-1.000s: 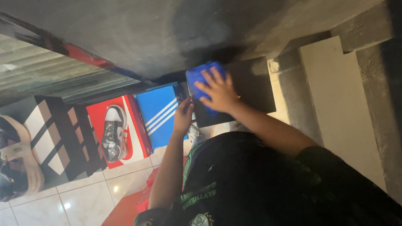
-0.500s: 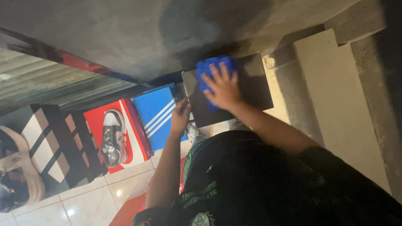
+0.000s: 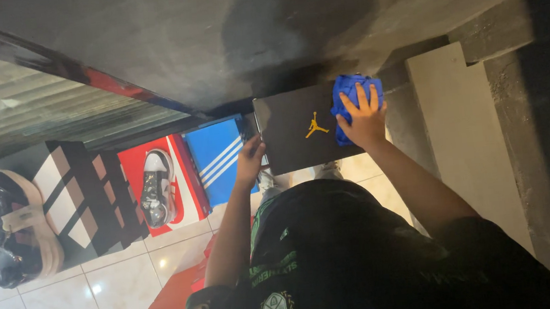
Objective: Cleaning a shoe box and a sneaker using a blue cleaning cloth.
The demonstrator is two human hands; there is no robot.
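Two bare hands work on a black shoe box (image 3: pixel 300 132) with a yellow emblem, held up before a dark wall. The left hand (image 3: pixel 250 160) has its grip closed on the box's left edge; the right hand (image 3: pixel 362 118) presses a blue cloth (image 3: pixel 350 93) flat, fingers spread. Farther left stand a blue striped box (image 3: pixel 221 156), a red box (image 3: pixel 180 184) and a checked box (image 3: pixel 71 201), each bearing a shoe

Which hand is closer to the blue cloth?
The right hand: its fingers press flat on the crumpled blue cloth atop the black cardboard shoebox. The left hand grips the box's opposite edge, away from the cloth.
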